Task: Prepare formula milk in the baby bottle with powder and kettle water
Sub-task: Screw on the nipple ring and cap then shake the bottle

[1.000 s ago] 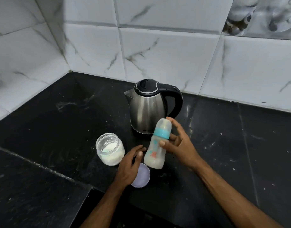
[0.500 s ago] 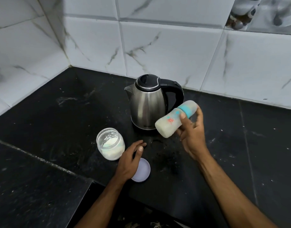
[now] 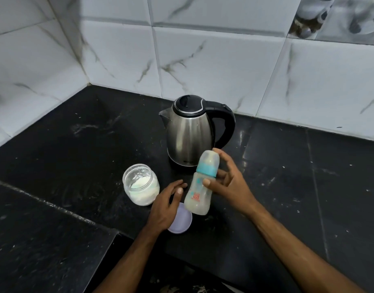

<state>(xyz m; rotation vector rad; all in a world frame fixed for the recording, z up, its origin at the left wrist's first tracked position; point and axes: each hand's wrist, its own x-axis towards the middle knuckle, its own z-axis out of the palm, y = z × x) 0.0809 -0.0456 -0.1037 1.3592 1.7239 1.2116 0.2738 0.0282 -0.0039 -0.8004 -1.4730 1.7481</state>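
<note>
Clearly we have the baby bottle (image 3: 200, 187) pinched in our right hand (image 3: 228, 182), thumb across its front and fingers wrapped round the back at the waist, just under the teal collar (image 3: 206, 169). It is nearly upright, tipped a little, and whether its base touches the black counter (image 3: 76, 157) or hangs just over it we cannot tell. Our left hand (image 3: 165, 206) holds nothing: it lies loose and spread, resting partly over the lilac lid (image 3: 181, 223) just beside the bottle's base.

We judge the work nearly finished. The bottle is capped, teat and collar on, and cloudy white liquid fills it to the waist, so powder and water seem to be in already. What remains looks like mixing or a last check, then closing up: the powder jar (image 3: 141, 185), left of our left hand, stands open and about a third full, and the lilac lid is probably its cover. Behind the bottle the steel kettle (image 3: 190, 132) sits with its lid down.

For writing, the bottle carries a small red square mark and blue prints, and the kettle has a tiny brand word near its base; both are too small to read.
</note>
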